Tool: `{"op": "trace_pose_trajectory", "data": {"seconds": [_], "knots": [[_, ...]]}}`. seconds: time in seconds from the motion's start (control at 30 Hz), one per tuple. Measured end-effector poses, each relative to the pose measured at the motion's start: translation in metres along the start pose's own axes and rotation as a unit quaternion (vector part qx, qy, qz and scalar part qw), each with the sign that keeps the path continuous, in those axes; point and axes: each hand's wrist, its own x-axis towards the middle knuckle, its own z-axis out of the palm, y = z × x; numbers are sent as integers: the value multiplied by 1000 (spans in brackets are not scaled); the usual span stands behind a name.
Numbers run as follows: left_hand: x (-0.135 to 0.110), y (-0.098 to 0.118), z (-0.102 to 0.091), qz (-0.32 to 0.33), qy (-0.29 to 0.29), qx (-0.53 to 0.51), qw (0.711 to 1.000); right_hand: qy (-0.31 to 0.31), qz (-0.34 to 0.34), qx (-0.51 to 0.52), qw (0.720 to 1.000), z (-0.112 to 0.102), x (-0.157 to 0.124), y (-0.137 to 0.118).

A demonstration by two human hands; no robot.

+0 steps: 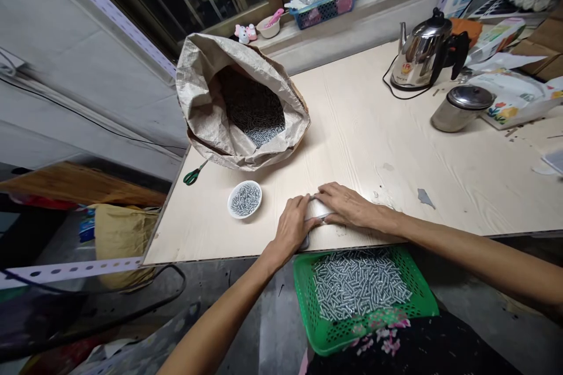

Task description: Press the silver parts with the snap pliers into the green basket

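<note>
Near the table's front edge, a flat, pale rectangular plate with a greyish rim lies between my two hands; its exact kind I cannot make out. My left hand grips its left side, thumb along the near edge. On the opposite side, my right hand closes over the right end, fingers at the far edge and thumb at the near one. To the left stands a white bowl filled with small metal pins or screws. Below the table edge, a green basket holds a mass of similar metal pieces.
A large open sack with metal pieces inside stands at the back left. Green-handled scissors lie beside it. A steel kettle, a lidded jar and packets occupy the back right. A grey scrap lies right of my hands.
</note>
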Motion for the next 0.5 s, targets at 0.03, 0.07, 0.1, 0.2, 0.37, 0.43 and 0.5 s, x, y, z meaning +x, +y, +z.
{"op": "trace_pose_trajectory", "data": {"seconds": [0.03, 0.07, 0.1, 0.2, 0.37, 0.43, 0.5], "knots": [[-5, -3, -5, -22, 33, -22, 999, 15, -11, 11, 1000, -3, -3, -1], [-10, -6, -10, -52, 64, -45, 996, 24, -15, 18, 999, -4, -6, -3], [-16, -9, -15, -90, 86, -63, 990, 26, -13, 22, 999, -4, -8, -5], [-36, -18, -24, -209, 74, -65, 973, 21, 5, 17, 1000, 6, -13, -11], [-50, -17, -17, -318, -65, -40, 945, 41, 20, -12, 999, 34, -8, -15], [-47, -15, -14, -337, -101, -53, 935, 51, 24, -26, 998, 41, -5, -15], [-42, -15, -15, -335, -128, -62, 931, 56, 20, -33, 998, 45, -5, -15]]}}
